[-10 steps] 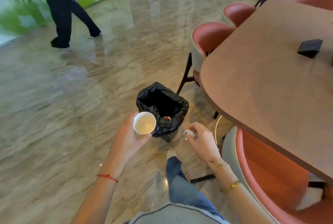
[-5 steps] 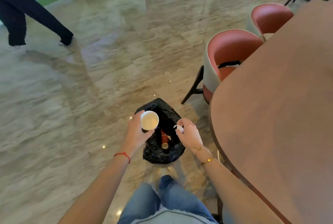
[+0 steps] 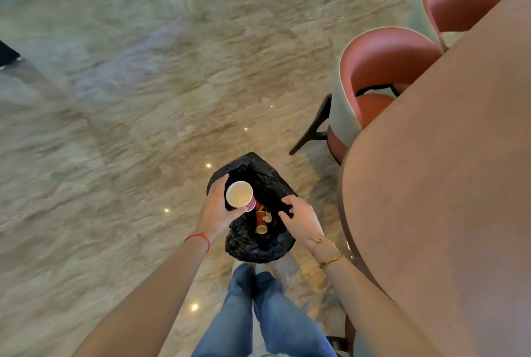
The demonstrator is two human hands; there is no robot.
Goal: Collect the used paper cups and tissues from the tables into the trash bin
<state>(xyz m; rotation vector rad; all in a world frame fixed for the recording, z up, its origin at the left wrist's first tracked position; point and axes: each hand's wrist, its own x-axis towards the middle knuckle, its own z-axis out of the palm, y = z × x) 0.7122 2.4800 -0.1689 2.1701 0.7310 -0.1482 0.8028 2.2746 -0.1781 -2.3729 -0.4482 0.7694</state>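
My left hand (image 3: pixel 216 210) grips a paper cup (image 3: pixel 240 194) above the trash bin (image 3: pixel 255 244); my right hand (image 3: pixel 300 217), fingers spread and empty, hovers just right of it.

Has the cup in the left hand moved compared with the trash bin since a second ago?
Yes. The paper cup has moved from beside the bin's near rim to over the trash bin opening.
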